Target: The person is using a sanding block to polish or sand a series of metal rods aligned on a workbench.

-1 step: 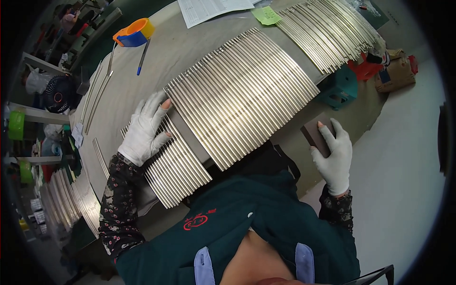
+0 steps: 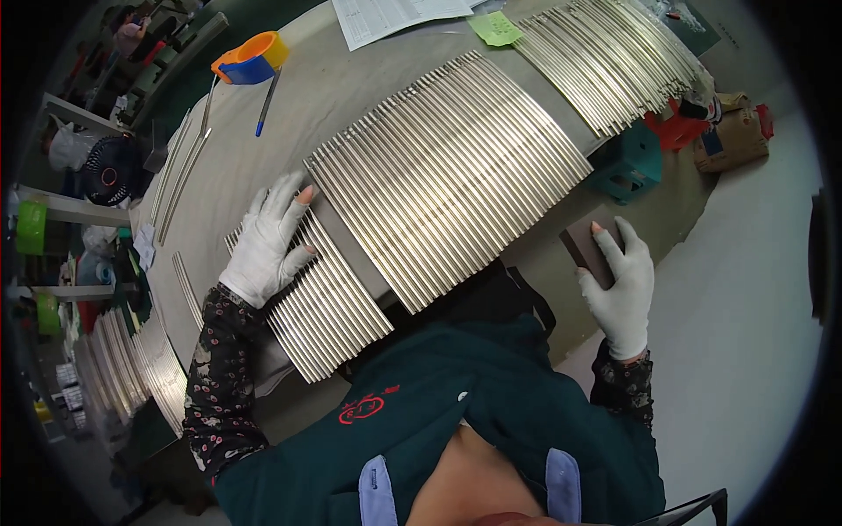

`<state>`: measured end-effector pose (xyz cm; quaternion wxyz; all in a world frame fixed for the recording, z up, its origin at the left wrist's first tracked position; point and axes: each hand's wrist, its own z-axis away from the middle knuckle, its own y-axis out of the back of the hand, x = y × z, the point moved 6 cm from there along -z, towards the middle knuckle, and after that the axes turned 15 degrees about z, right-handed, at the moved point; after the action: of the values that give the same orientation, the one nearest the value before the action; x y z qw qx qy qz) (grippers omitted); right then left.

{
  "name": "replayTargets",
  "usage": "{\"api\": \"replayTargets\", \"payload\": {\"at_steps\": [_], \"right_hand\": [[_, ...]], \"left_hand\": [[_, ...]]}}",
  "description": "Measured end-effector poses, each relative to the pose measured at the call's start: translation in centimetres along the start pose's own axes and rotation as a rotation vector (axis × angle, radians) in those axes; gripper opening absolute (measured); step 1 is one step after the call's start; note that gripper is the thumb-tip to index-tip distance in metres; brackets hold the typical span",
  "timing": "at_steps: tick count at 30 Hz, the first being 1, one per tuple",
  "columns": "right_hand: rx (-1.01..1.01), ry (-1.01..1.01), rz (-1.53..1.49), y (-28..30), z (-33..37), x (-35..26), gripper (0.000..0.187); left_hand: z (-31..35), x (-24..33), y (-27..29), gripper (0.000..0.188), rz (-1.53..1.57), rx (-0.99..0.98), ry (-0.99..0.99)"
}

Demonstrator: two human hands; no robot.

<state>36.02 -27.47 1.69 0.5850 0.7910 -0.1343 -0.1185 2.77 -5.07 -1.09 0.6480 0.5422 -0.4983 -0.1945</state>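
Observation:
My left hand (image 2: 269,238), in a white glove with bare thumb and fingertip, rests with its fingers spread over the upper part of a smaller row of metal rods (image 2: 329,307). To its right lies a wide row of shiny metal rods (image 2: 447,180), set side by side on the table. My right hand (image 2: 621,285), gloved the same way, is off the table's near right edge. Its fingers and thumb grip a flat dark brown block (image 2: 589,247), partly hidden behind the hand.
A third stack of rods (image 2: 610,57) lies at the far right, beside a green note (image 2: 495,29) and printed sheets (image 2: 395,16). A tape roll (image 2: 250,60) and a blue pen (image 2: 266,110) lie at the back left. A teal stool (image 2: 627,165) stands below the table's right edge.

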Motion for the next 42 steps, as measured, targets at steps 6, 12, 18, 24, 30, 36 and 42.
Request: {"api": "replayTargets", "payload": {"at_steps": [6, 12, 18, 24, 30, 36, 42], "right_hand": [[0.079, 0.031, 0.017, 0.8, -0.9, 0.0, 0.058], [0.078, 0.052, 0.018, 1.3, -1.1, -0.6, 0.060], [0.063, 0.062, 0.020, 1.4, -1.0, -0.9, 0.061], [0.088, 0.096, -0.003, 1.0, -1.4, -0.7, 0.060], [0.069, 0.119, -0.043, 0.6, -2.0, -1.4, 0.059], [0.063, 0.158, -0.044, 0.7, -2.2, -2.6, 0.060], [0.068, 0.204, -0.098, 0.8, -2.2, -3.4, 0.061]], "left_hand": [[0.5, -0.3, -1.3, 0.071, -0.155, 0.012, 0.026], [-2.3, 0.5, -1.9, 0.070, -0.197, 0.037, -0.006], [-3.3, 0.8, -2.0, 0.071, -0.119, 0.055, -0.062], [-0.5, -1.8, 0.7, 0.075, -0.176, 0.122, 0.046], [3.7, -3.0, 1.1, 0.073, -0.084, 0.127, 0.109], [3.0, -2.3, -0.5, 0.074, -0.151, 0.074, 0.096], [-0.1, -1.7, -1.6, 0.077, -0.118, 0.085, 0.003]]}}
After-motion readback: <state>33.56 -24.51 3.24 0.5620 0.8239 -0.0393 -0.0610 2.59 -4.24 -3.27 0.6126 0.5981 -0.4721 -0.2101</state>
